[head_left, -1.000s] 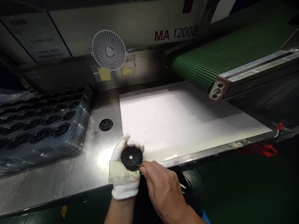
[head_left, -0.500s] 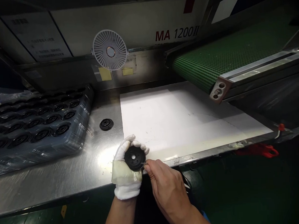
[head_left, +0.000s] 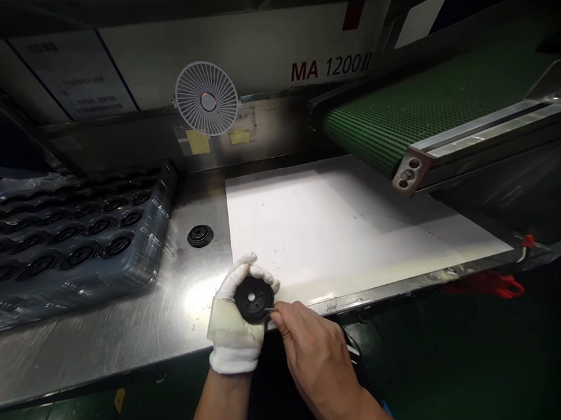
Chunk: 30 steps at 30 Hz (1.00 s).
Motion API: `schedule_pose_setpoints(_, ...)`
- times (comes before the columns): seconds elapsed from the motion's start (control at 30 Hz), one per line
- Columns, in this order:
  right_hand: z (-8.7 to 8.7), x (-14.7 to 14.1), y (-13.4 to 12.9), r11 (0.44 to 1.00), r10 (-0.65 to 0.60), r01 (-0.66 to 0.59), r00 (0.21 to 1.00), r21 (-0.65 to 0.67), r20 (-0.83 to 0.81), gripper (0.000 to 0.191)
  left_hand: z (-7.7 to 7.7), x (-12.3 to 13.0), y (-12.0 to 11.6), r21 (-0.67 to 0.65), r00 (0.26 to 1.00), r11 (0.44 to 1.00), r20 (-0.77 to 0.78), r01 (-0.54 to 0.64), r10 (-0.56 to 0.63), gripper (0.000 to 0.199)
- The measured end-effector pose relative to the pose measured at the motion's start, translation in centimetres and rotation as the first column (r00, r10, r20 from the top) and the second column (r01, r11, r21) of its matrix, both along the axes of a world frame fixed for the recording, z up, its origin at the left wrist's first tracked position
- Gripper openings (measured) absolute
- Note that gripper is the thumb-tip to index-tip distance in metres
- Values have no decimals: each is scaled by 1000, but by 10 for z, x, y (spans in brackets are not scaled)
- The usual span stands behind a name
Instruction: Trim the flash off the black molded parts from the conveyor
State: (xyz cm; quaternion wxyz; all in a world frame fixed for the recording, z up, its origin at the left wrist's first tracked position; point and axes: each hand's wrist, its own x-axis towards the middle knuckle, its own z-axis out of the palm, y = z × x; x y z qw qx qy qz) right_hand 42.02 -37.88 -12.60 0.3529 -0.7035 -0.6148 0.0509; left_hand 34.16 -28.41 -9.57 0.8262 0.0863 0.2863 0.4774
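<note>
My left hand (head_left: 234,319), in a white glove with a pale band around it, is closed around a round black plastic part (head_left: 253,298). The part's flat face, with a hole in the middle, is turned up towards me. My bare right hand (head_left: 311,346) pinches a thin metal blade (head_left: 269,309), whose tip touches the lower right rim of the part. Most of the blade is hidden in my fingers. A second black ringed part (head_left: 200,235) lies on the metal table beyond my left hand.
Stacked clear trays (head_left: 137,261) of black parts stand at the left. A white sheet (head_left: 309,227) covers the table's middle. A green conveyor belt (head_left: 389,123) overhangs at the right; a small fan (head_left: 208,101) is at the back. Something red (head_left: 489,285) hangs under the front edge.
Both hands keep the same hold on the part and the blade. The left wrist has tilted slightly to the left, and the whole view has shifted a little.
</note>
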Motion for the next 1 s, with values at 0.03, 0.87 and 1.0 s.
schedule_pose_setpoints(0.03, 0, -3, -1, 1000, 17, -17, 1000, -7, -5, 30, 0, 3, 0, -19, 999, 999, -16, -38, 38, 13)
schedule_pose_setpoints(0.87, 29, 14, -14, 948, 118, -215, 921, -234, -371, 10, 20, -17, -2, -151, 997, 988, 79, -14, 26, 13)
schedule_pose_setpoints(1.0, 37, 12, -25, 961, 130, -214, 909, -175, -397, 5, 30, -20, -17, -133, 991, 991, 126, -24, 41, 18)
